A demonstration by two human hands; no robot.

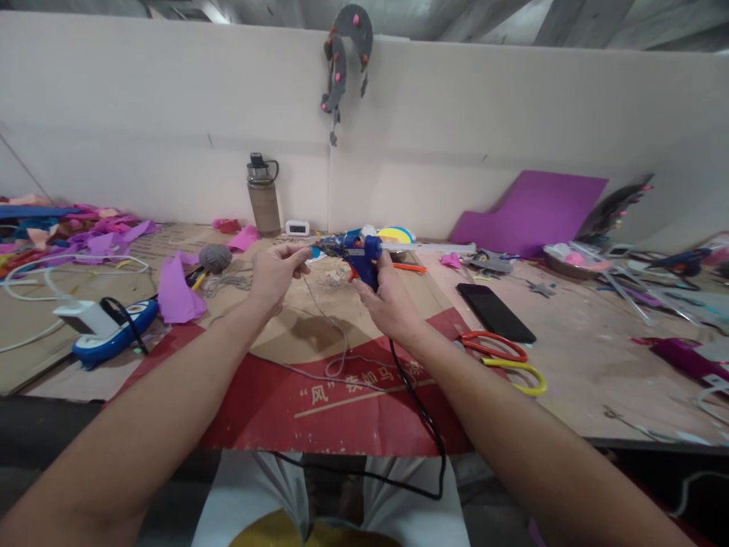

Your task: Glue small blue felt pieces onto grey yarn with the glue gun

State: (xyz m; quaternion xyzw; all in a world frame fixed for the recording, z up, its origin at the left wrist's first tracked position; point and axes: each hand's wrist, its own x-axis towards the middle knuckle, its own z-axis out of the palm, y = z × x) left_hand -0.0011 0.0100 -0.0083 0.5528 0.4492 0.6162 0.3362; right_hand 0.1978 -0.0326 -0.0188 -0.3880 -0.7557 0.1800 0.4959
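My right hand (394,298) is wrapped around the handle of a blue hot glue gun (367,257), whose nozzle points left. A glue stick sticks out of its back, and a black cord (418,406) runs down from it. Close to the nozzle, my left hand (278,272) is closed in a pinch. Thin grey yarn (345,346) hangs from those fingertips and loops down onto a red and brown paper sheet (256,418). Whether a small piece is also between the fingertips is too small to tell.
Left are a grey yarn ball (215,258), purple felt (179,292), a blue power strip (114,334) and felt scraps (74,235). A bottle (264,201) stands behind. To the right lie scissors (506,357), a phone (494,312) and purple felt sheet (529,213).
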